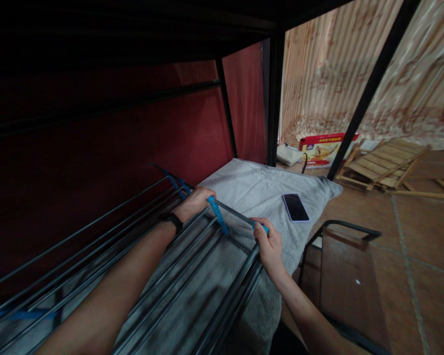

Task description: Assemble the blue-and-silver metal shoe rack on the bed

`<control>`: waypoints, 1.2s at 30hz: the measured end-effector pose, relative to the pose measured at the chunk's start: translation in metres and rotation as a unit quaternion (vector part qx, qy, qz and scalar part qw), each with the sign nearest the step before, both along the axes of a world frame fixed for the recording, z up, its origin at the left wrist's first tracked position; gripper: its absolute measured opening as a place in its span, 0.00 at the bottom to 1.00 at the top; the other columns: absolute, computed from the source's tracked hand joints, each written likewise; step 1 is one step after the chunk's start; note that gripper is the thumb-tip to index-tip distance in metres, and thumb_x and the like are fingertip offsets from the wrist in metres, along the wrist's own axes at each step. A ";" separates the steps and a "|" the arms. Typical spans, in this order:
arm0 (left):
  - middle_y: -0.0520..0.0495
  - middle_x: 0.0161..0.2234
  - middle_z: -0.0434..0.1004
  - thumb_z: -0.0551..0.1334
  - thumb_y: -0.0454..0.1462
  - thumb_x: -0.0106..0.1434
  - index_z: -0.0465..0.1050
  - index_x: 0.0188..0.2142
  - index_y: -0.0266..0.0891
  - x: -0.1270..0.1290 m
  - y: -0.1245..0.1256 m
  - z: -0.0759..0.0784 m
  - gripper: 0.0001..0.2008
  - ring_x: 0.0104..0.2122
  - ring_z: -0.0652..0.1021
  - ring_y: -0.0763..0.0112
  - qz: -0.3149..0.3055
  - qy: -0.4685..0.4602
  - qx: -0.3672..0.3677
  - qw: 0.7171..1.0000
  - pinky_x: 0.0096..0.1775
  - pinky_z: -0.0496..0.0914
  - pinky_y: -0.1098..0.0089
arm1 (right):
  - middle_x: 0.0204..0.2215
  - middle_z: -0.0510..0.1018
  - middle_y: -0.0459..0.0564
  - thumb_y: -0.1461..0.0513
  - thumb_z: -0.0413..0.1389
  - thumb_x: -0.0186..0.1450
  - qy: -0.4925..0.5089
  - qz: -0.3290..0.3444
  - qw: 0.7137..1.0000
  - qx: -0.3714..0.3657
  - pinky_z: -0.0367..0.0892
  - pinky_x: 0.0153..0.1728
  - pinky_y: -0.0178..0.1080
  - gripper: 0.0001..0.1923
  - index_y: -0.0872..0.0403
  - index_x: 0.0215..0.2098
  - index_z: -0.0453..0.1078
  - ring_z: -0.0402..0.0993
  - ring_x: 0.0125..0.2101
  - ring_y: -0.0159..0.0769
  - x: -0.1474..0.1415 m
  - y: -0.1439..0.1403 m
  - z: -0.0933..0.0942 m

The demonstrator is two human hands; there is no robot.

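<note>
My left hand [194, 202] and my right hand [268, 243] both grip one short dark metal bar [232, 212] with blue tape or plastic at its ends. The bar lies crosswise over a bundle of long dark metal rods [177, 276] resting on a grey blanket [255, 190]. A blue strap [218, 216] hangs off the bar near my left hand. A black watch [171, 219] sits on my left wrist. A dark smartphone [295, 207] lies face up on the blanket, just beyond my right hand.
A black metal frame post [275, 98] and a slanted bar [370, 88] stand ahead, with a red wall panel [133, 143] on the left. A black-framed stand [346, 256] is at the right. A wooden slatted frame [385, 165] and a red box [323, 148] lie on the tiled floor.
</note>
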State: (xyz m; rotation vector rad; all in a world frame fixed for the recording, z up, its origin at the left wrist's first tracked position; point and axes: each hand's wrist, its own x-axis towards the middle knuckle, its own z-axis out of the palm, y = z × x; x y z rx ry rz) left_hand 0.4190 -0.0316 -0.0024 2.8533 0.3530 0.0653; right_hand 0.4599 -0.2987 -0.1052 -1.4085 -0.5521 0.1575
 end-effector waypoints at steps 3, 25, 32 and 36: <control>0.49 0.27 0.80 0.60 0.31 0.55 0.79 0.27 0.40 -0.001 0.000 -0.001 0.08 0.32 0.78 0.66 -0.008 -0.008 0.003 1.000 0.40 0.70 0.71 | 0.23 0.72 0.43 0.47 0.53 0.71 0.011 -0.005 1.000 0.001 0.61 0.29 0.35 0.22 0.54 0.41 0.79 0.67 0.25 0.32 -0.001 0.000 -0.001; 0.44 0.24 0.78 0.61 0.36 0.64 0.74 0.22 0.39 0.008 0.022 -0.005 0.14 0.28 0.78 0.64 0.024 0.041 0.108 0.993 0.34 0.65 0.68 | 0.19 0.72 0.46 0.39 0.44 0.72 0.081 0.050 0.994 0.045 0.65 0.27 0.38 0.32 0.53 0.38 0.77 0.69 0.22 0.35 0.007 0.005 -0.005; 0.44 0.26 0.80 0.60 0.40 0.70 0.75 0.26 0.39 0.005 0.022 -0.011 0.15 0.29 0.78 0.61 -0.016 0.031 0.092 0.995 0.37 0.67 0.66 | 0.18 0.70 0.46 0.40 0.42 0.73 0.094 -0.010 0.995 0.005 0.62 0.25 0.39 0.32 0.52 0.35 0.78 0.66 0.22 0.36 0.002 0.007 -0.005; 0.41 0.28 0.82 0.60 0.38 0.71 0.77 0.28 0.39 0.005 0.020 -0.014 0.14 0.33 0.80 0.58 -0.019 0.019 0.138 0.990 0.42 0.69 0.64 | 0.18 0.69 0.46 0.38 0.43 0.72 0.122 -0.027 0.992 0.011 0.61 0.25 0.37 0.35 0.53 0.30 0.77 0.65 0.21 0.34 -0.003 0.008 -0.002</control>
